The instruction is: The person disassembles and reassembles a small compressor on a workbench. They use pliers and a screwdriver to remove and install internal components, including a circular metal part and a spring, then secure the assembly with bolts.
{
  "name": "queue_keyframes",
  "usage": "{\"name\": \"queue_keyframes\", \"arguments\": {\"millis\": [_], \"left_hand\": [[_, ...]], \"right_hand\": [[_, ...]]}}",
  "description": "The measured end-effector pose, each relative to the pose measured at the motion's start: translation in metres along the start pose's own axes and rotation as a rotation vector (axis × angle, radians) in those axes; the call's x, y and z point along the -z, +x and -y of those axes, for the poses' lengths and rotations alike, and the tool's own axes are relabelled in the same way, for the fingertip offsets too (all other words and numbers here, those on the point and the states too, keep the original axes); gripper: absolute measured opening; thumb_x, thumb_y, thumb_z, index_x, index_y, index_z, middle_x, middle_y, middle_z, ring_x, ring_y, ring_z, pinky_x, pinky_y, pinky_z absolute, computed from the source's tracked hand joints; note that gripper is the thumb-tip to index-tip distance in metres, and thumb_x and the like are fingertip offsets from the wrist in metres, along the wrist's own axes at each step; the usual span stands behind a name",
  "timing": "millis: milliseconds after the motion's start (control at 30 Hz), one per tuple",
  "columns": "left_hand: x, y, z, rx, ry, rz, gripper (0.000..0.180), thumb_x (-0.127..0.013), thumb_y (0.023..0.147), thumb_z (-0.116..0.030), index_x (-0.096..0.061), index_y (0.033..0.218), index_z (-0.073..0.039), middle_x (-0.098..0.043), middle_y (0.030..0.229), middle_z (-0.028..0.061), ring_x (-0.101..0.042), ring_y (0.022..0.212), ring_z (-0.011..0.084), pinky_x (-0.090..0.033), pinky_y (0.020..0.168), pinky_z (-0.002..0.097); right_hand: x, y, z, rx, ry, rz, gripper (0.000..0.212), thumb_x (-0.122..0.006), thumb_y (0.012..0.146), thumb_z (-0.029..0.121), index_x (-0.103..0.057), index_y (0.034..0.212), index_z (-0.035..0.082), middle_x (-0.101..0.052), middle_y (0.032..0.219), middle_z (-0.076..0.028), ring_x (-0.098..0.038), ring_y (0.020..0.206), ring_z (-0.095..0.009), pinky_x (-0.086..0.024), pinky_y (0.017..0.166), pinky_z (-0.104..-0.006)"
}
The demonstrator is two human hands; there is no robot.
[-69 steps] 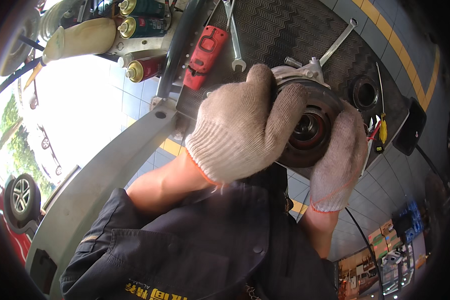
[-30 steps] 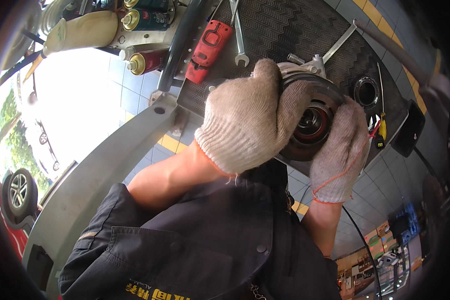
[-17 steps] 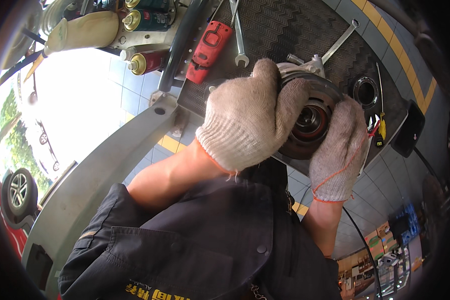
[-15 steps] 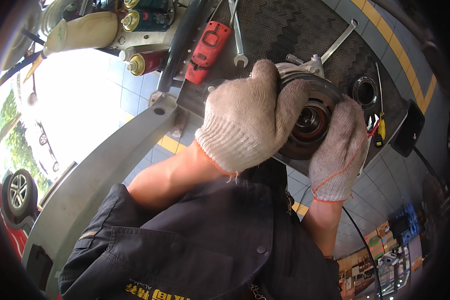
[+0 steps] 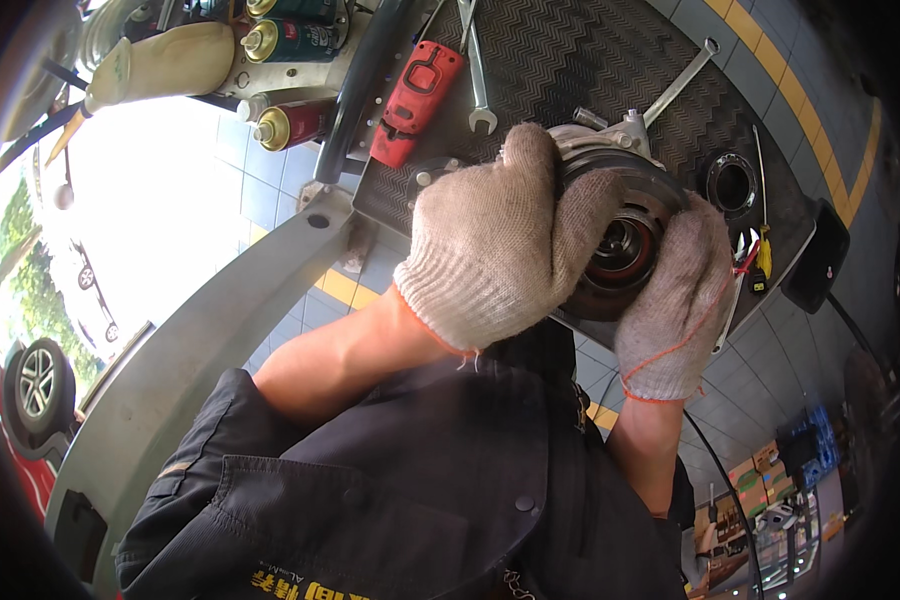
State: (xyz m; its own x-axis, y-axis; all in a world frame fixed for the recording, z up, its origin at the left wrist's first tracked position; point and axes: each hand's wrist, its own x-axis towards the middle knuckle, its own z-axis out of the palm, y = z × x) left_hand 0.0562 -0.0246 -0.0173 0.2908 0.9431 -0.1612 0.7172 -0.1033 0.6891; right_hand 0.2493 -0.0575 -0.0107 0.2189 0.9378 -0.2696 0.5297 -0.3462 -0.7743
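Note:
A round black pulley [image 5: 638, 180] sits on a light metal housing [image 5: 595, 137], over a dark ribbed mat [image 5: 560, 60]. Its centre shows a recessed hub [image 5: 620, 243] with a reddish ring around it. My left hand [image 5: 500, 240], in a knitted off-white glove, is closed on the pulley's left side, thumb and fingers bent over its rim. My right hand [image 5: 680, 295], gloved alike, wraps the right side with its fingers at the edge. Both gloves cover much of the pulley, and its underside is hidden.
A red hand-held device [image 5: 417, 100] and a wrench [image 5: 478, 85] lie at the mat's left. To the right are another wrench [image 5: 680, 82], a dark ring [image 5: 710, 187], a yellow-handled screwdriver [image 5: 763, 260] and red-handled pliers [image 5: 747, 262]. Spray cans [image 5: 295, 125] stand beyond a grey lift arm [image 5: 230, 300].
Both hands keep their hold on the pulley. My left hand has shifted very slightly, and my right hand has edged a little left.

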Motion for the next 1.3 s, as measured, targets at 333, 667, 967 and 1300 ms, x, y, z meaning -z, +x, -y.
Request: {"name": "queue_keyframes", "arguments": {"millis": [333,667,967,1300], "left_hand": [[0.001,0.008,-0.001,0.124,-0.002,0.090,0.055,-0.067,0.117,-0.050,-0.064,0.120,0.005,-0.077,0.083,0.0300,-0.079,0.078,0.0550,-0.063,0.068,0.0628],[0.001,0.006,-0.002,0.110,0.017,0.124,0.054,-0.066,0.117,-0.050,-0.066,0.125,0.004,-0.078,0.085,0.0317,-0.079,0.081,0.0558,-0.063,0.072,0.0654],[-0.003,0.004,0.001,0.133,-0.039,0.057,0.056,-0.069,0.116,-0.049,-0.061,0.121,0.006,-0.078,0.084,0.0321,-0.079,0.080,0.0565,-0.063,0.071,0.0648],[0.001,0.010,0.002,0.101,-0.026,0.075,0.052,-0.059,0.120,-0.049,-0.065,0.127,0.002,-0.078,0.087,0.0315,-0.080,0.086,0.0550,-0.064,0.078,0.0657]], "right_hand": [[-0.002,0.005,0.010,-0.063,0.086,-0.047,0.048,-0.052,0.126,0.035,-0.074,0.126,-0.007,-0.078,0.109,-0.023,-0.080,0.099,-0.037,-0.063,0.091,-0.0462],[-0.005,0.006,0.009,0.035,0.021,-0.050,0.048,-0.052,0.127,0.035,-0.074,0.127,-0.007,-0.079,0.111,-0.021,-0.079,0.099,-0.032,-0.063,0.092,-0.0441],[-0.005,0.006,0.014,-0.100,0.172,-0.026,0.050,-0.052,0.126,0.038,-0.075,0.127,-0.007,-0.080,0.112,-0.021,-0.080,0.102,-0.032,-0.065,0.094,-0.0444],[0.003,0.013,0.013,-0.083,-0.051,0.043,0.049,-0.050,0.125,0.038,-0.075,0.124,-0.005,-0.078,0.117,-0.028,-0.080,0.110,-0.046,-0.061,0.099,-0.0517]]}}
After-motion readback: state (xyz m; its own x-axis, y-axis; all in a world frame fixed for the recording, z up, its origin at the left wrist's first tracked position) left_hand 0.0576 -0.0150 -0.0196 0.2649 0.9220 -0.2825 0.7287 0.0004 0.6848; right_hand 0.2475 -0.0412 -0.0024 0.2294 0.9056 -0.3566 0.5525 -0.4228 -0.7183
